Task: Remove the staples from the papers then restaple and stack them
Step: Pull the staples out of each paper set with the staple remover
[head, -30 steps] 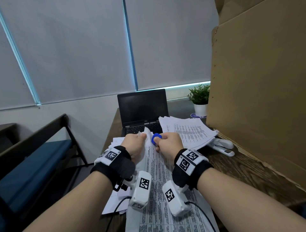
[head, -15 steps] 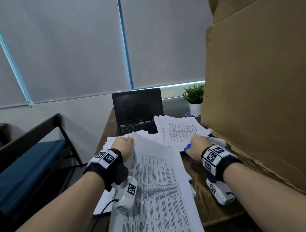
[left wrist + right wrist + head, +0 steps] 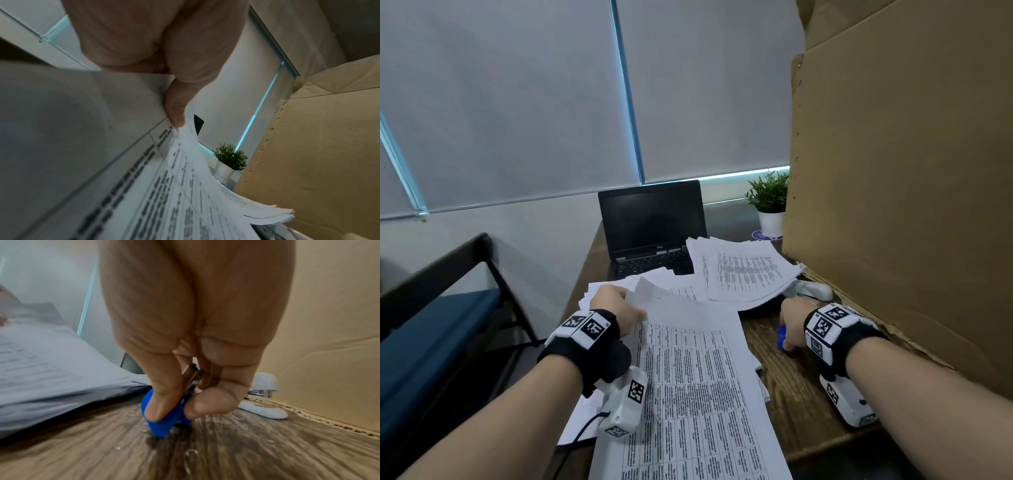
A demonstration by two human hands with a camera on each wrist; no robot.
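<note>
A printed paper set (image 3: 688,383) lies lengthwise on the wooden desk (image 3: 794,404) before me. My left hand (image 3: 616,306) pinches its raised far corner (image 3: 176,129) between thumb and fingers. My right hand (image 3: 792,322) is low over the bare desk to the right and grips the blue staple remover (image 3: 781,337), whose blue body (image 3: 162,420) touches or nearly touches the wood. A white stapler (image 3: 813,289) lies just beyond that hand, against the cardboard; it also shows as the stapler (image 3: 263,404) in the right wrist view. A second paper stack (image 3: 743,270) rests behind.
A tall cardboard box (image 3: 900,205) walls the right side. An open black laptop (image 3: 650,226) and a small potted plant (image 3: 770,202) stand at the back. Loose pulled staples (image 3: 190,452) litter the wood. More sheets (image 3: 599,291) lie under my left hand. A blue-cushioned chair (image 3: 431,329) stands left.
My right hand left the paper corner, carried the blue staple remover right and lowered it to the bare desk near the stapler. My left hand kept pinching the corner.
</note>
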